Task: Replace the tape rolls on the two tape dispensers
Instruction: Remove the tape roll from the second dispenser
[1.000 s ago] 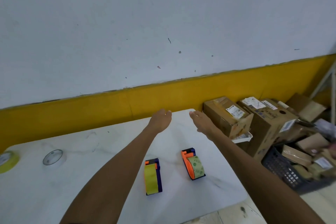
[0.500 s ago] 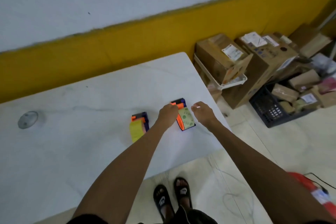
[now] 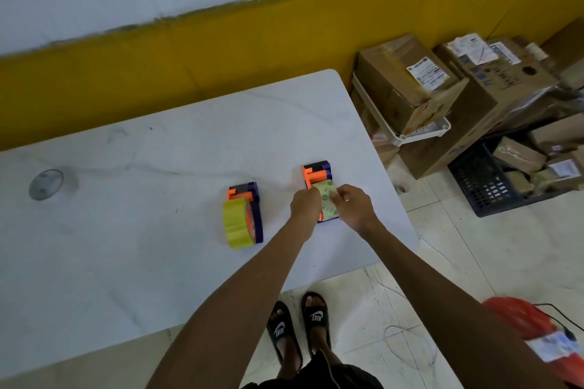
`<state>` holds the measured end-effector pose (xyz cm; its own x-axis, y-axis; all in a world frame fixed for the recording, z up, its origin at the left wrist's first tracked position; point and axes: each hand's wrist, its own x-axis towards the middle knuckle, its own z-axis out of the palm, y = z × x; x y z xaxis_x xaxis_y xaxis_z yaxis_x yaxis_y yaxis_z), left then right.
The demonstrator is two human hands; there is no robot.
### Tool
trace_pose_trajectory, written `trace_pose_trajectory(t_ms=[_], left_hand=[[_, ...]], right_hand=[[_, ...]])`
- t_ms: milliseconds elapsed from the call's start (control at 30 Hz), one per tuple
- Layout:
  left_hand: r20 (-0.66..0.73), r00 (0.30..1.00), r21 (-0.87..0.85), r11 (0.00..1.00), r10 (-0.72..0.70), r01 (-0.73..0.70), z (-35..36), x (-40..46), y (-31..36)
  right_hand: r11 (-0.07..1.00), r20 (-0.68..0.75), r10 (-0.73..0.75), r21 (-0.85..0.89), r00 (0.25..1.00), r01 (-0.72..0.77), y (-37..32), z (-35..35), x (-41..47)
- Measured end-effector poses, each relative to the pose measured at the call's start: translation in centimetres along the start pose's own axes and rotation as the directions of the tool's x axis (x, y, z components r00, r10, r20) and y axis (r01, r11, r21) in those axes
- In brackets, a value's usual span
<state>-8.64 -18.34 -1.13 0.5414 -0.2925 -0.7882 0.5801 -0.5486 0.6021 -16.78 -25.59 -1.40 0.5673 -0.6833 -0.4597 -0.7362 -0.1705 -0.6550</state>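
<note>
Two orange-and-purple tape dispensers lie on the white table. The left dispenser carries a yellow tape roll. The right dispenser carries a pale green patterned roll. My left hand grips the right dispenser's left side. My right hand pinches the green roll from the right. The lower part of that dispenser is hidden by both hands.
A clear tape roll lies at the table's far left. Cardboard boxes, a white tray and a black crate crowd the floor right of the table. A red object lies on the floor at lower right. My sandalled feet stand at the table edge.
The view tilted down from the wall to the table. Both hands came down from above the table's far side and closed on the right dispenser and its green roll.
</note>
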Motion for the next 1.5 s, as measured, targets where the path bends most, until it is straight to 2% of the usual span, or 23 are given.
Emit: trace_pose_trajectory(t_ms=[100, 233, 400, 500, 633, 767, 1000, 1100, 1267, 1500], left_hand=[[-0.008, 1.0, -0.009, 1.0, -0.01, 0.01, -0.1, 0.2, 0.3], [0.028, 1.0, 0.009, 1.0, -0.008, 0.008, -0.8, -2.3, 1.9], [0.042, 0.999, 0.037, 0.999, -0.005, 0.004, -0.5, -2.2, 2.0], [0.039, 0.999, 0.101, 0.995, 0.002, -0.006, 0.6, -1.3, 1.4], [-0.024, 0.997, 0.09, 0.993, 0.078, -0.076, 1.7, -0.9, 1.0], [-0.104, 0.986, 0.083, 0.989, 0.129, -0.121, 1.0, -0.5, 0.7], [-0.078, 0.991, 0.122, 0.988, 0.107, -0.098, -0.3, 0.1, 0.7], [-0.048, 0.995, 0.182, 0.98, 0.089, -0.079, -0.6, -0.1, 1.2], [-0.036, 0.977, 0.333, 0.925, 0.208, -0.184, -2.4, -1.3, 3.7], [-0.001, 0.927, 0.2, 0.908, 0.375, -0.367, -6.1, -3.5, 8.5]], right_hand=[[0.997, -0.039, 0.044, 0.063, 0.998, -0.042, 0.5, -0.8, 0.4], [0.919, -0.026, 0.21, 0.346, 0.977, -0.188, 1.6, -2.6, 0.8], [0.918, -0.03, 0.21, 0.35, 0.977, -0.187, 2.3, -4.5, 0.9], [0.911, 0.012, 0.208, 0.361, 0.978, -0.199, 2.0, -4.1, 0.8], [0.882, 0.094, 0.182, 0.424, 0.979, -0.204, 1.5, -3.1, 0.6], [0.875, 0.056, 0.2, 0.438, 0.978, -0.204, 1.5, -3.4, 0.9], [0.853, -0.005, 0.251, 0.474, 0.968, -0.219, 2.0, -5.5, 1.4], [0.854, 0.012, 0.229, 0.477, 0.973, -0.207, 1.6, -5.8, 1.4], [0.842, -0.023, 0.169, 0.523, 0.985, -0.132, -0.8, -6.6, 1.2], [0.801, -0.006, -0.063, 0.596, 0.998, 0.054, -8.0, -8.6, 0.8]])
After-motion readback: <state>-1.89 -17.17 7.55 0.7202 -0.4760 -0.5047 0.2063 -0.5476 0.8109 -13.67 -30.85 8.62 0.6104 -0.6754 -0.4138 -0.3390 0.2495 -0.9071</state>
